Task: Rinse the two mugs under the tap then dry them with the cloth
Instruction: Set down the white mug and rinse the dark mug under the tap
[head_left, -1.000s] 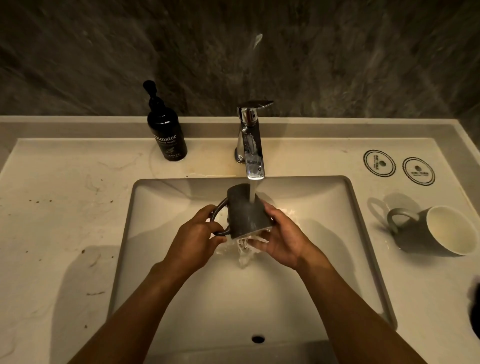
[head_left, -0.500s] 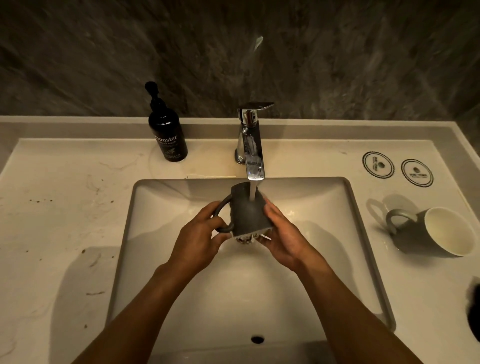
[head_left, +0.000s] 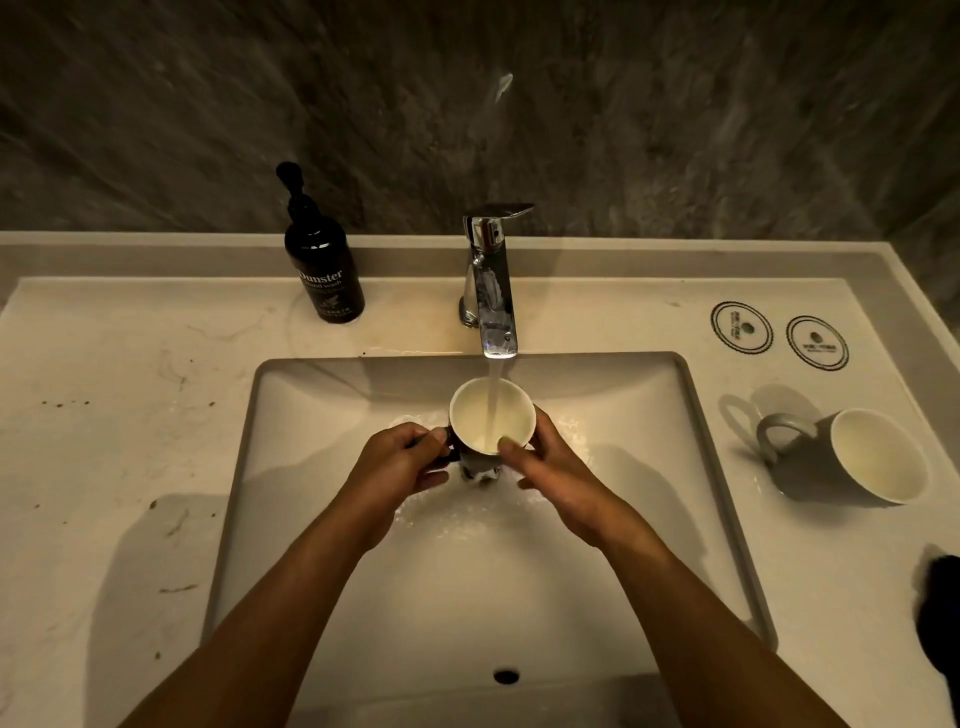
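A dark grey mug (head_left: 470, 410) with a pale inside sits upright under the chrome tap (head_left: 492, 291), and the running water falls straight into it. My left hand (head_left: 397, 462) grips its handle. My right hand (head_left: 550, 467) wraps the mug's right side, thumb on the rim. Both are over the white sink (head_left: 691, 441). A second grey mug (head_left: 852, 457) lies on its side on the counter at the right, mouth facing right and toward me. A dark cloth (head_left: 940, 618) shows only partly at the right edge.
A black soap pump bottle (head_left: 322, 270) stands left of the tap. Two round printed coasters (head_left: 779, 335) lie at the back right. The counter left of the sink has small brown specks. A dark stone wall rises behind.
The mug was held bottom-up under the stream; now it is turned mouth-up and water pours inside. Both hands have kept hold of it.
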